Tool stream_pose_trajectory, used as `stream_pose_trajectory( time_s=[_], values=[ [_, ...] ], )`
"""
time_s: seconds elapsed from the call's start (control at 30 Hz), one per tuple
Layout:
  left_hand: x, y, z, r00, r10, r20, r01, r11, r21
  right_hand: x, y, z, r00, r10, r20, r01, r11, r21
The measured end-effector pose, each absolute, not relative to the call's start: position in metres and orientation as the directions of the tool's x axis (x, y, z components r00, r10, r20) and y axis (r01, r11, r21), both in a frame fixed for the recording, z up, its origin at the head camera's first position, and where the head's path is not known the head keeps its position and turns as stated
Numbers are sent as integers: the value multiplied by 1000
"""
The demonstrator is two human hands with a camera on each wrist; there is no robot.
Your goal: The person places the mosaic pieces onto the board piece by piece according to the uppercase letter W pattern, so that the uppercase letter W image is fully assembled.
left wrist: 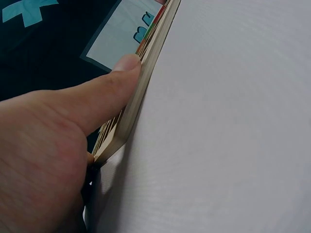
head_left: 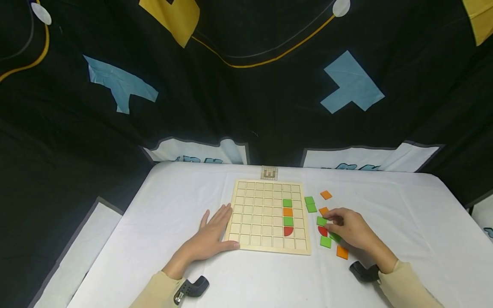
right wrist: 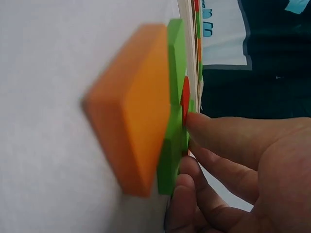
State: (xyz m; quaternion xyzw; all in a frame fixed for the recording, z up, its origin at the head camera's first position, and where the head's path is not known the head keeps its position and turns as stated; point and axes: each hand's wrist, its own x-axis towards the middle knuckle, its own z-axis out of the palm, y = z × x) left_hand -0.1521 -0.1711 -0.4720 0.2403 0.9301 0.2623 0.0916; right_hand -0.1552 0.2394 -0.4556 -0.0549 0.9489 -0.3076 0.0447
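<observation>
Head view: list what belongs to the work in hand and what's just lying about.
Likely part of the work:
wooden grid board, touched by the left hand
green tiles
orange tiles
red pieces

Seemingly just there:
small patterned square, beyond the board
black curtain, hanging behind

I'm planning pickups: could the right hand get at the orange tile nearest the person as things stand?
Probably yes: the right hand is close by, and that orange tile lies on the white tablecloth with nothing on top.
</observation>
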Motion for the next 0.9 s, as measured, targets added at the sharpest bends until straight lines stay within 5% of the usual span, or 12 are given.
stream_pose_trajectory(
  time_s=[0.9],
  values=[
    [-152,-171,-471,-867,494,-55,397,755,522,-158,248,-455,-985,-169,-39,-120,826,-551]
  ],
)
